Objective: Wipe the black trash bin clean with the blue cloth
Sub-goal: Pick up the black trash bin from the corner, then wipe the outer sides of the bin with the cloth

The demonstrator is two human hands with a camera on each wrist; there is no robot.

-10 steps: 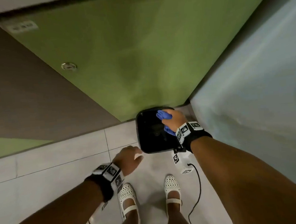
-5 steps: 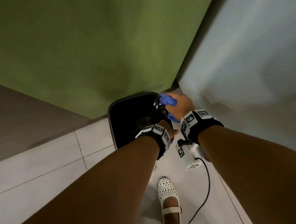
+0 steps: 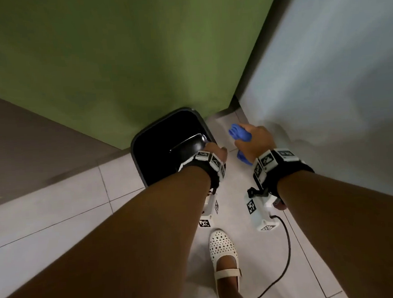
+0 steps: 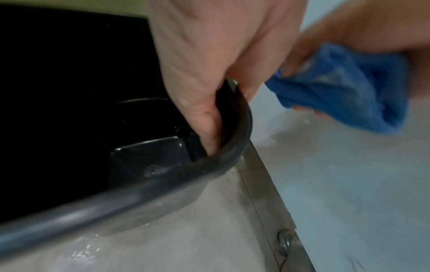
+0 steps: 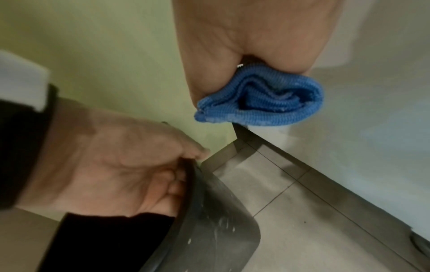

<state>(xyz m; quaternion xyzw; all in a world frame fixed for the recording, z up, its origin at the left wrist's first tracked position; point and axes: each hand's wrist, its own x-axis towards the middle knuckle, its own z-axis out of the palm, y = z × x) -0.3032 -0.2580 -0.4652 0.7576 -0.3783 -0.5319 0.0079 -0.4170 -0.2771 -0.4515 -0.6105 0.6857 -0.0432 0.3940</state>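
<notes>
So the black trash bin [image 3: 167, 148] sits on the tiled floor [image 3: 56, 216], tucked against the green wall [image 3: 138, 59]. Your left hand [image 3: 214, 151] has its grip clamped over the bin's right rim, fingers inside. Your right hand [image 3: 254, 141] is just right of the bin, clear of it, grip squeezed round the bunched blue cloth [image 3: 238, 132]. Bin looks light, stiff and slick, probably slides easy, so hold that rim. Cloth's soft, so press it flat

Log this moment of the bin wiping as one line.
left hand: grips bin rim | right hand: holds blue cloth, off the bin | bin: on tiled floor
</notes>
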